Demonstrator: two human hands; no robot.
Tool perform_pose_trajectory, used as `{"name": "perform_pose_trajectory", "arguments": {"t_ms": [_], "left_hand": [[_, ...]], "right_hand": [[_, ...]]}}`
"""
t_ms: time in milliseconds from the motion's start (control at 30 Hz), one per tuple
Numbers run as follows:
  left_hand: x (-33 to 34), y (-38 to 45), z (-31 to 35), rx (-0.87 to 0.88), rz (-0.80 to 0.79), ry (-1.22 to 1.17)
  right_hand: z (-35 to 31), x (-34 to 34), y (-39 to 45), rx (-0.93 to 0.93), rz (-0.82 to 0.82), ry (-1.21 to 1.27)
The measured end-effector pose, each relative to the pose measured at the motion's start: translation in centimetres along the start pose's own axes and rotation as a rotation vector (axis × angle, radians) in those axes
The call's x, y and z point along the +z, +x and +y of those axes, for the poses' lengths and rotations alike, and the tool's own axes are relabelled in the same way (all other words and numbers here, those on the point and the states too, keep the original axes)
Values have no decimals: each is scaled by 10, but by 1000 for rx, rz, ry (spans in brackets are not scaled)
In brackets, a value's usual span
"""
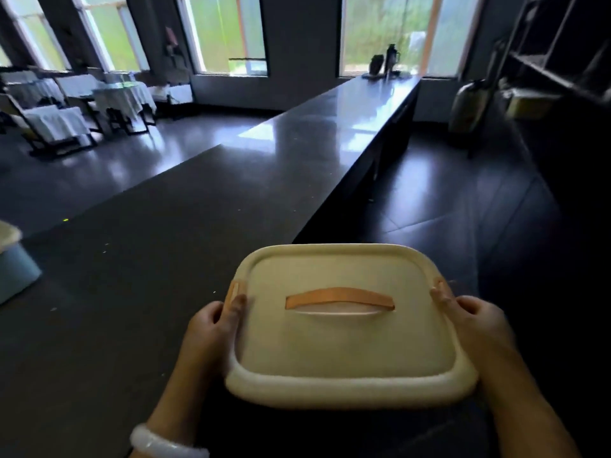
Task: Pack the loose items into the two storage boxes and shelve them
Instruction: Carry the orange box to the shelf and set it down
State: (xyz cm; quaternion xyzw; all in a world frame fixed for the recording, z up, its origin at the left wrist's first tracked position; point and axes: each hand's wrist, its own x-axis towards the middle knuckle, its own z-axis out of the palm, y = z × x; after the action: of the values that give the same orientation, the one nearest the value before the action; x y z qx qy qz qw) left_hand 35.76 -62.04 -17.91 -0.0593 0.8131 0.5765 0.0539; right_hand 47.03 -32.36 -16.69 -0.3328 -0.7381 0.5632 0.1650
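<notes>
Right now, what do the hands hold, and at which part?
Both hold the cream lidded storage box: left hand at its left edge, right hand at its right edge.

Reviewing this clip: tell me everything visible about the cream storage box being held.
The storage box shows a cream, plastic-looking lid with rounded corners and a raised rim, closed on top. A tan strap handle lies flat across the lid, with tan tabs at both side edges. The left hand and right hand grip its sides, near the dark counter edge. Its body is hidden.
</notes>
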Motion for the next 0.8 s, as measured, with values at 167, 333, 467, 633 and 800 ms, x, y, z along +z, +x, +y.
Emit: {"name": "perform_pose_trajectory", "arguments": {"t_ms": [167,333,467,633,800], "left_hand": [[100,80,37,74,-228,10],[195,180,78,133,-371,10],[264,264,117,202,-425,33],[352,347,170,236,-530,0],[452,409,208,227,-589,-36]], "right_hand": [[11,-36,77,84,191,29],[1,-46,178,122,349,52],[-11,-46,265,153,415,96],[-14,-59,359,177,531,118],[-14,-91,463,187,601,161]]}}
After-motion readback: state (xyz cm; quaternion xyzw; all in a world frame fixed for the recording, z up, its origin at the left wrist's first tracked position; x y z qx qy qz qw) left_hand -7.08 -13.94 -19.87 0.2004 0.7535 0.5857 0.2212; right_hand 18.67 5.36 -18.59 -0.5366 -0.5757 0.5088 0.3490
